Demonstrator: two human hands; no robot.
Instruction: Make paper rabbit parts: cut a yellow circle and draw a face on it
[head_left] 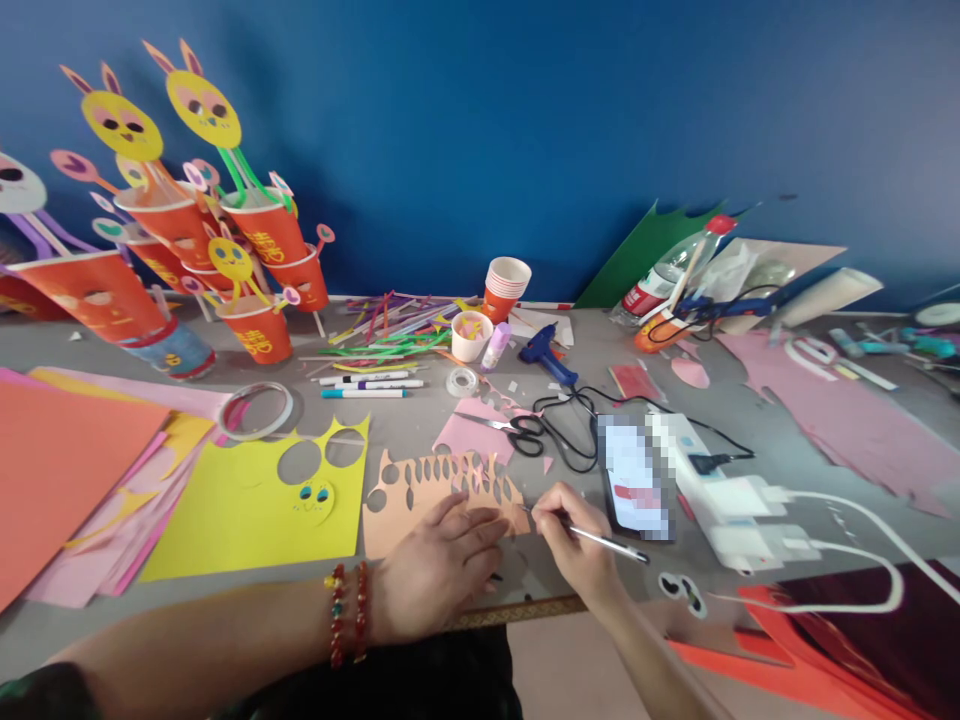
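My left hand (pixel 442 570) lies with its fingers spread over the lower part of a peach paper sheet (pixel 390 522), which has a row of cut-out holes along its top. A pen (pixel 611 543) is gripped in my right hand (pixel 574 545), its tip at the right edge of that sheet. Left of the peach sheet is a yellow sheet (pixel 247 510) with round holes and a yellow smiling face (pixel 313 502) on it. Black-handled scissors (pixel 525 435) lie behind, over a pink scrap (pixel 469 436).
A blue glue gun (pixel 547 355), its black cable and a phone (pixel 637 480) are at right, beside a white power strip (pixel 720 500). Red cups (pixel 259 330) with paper animals stand back left. Markers (pixel 364 393) and tape (pixel 255 411) lie left of centre.
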